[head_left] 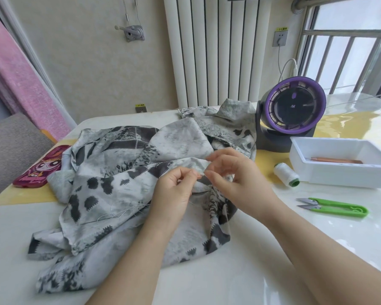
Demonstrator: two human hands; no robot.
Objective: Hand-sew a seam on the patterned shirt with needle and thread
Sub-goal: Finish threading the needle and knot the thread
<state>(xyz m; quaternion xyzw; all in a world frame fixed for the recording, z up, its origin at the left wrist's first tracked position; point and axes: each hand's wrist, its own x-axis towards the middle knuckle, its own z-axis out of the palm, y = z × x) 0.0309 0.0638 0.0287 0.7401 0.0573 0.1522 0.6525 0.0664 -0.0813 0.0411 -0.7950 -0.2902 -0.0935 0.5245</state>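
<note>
There was one shirt [123, 186] on one table [229, 278]. There were two hands, one left hand [174, 192] and one right hand [238, 181]. There was one purple fan [295, 102], one white box [339, 176], one spool of thread [286, 174] and one pair of green scissors [339, 209]. There was one pink phone case [42, 168]. The wall had two sockets, one high socket [279, 38] and one low socket [141, 108]. The brown things in the box were too hard to count.

Head cam, wide-angle, looks fwd & down, close over table [229, 282].
</note>
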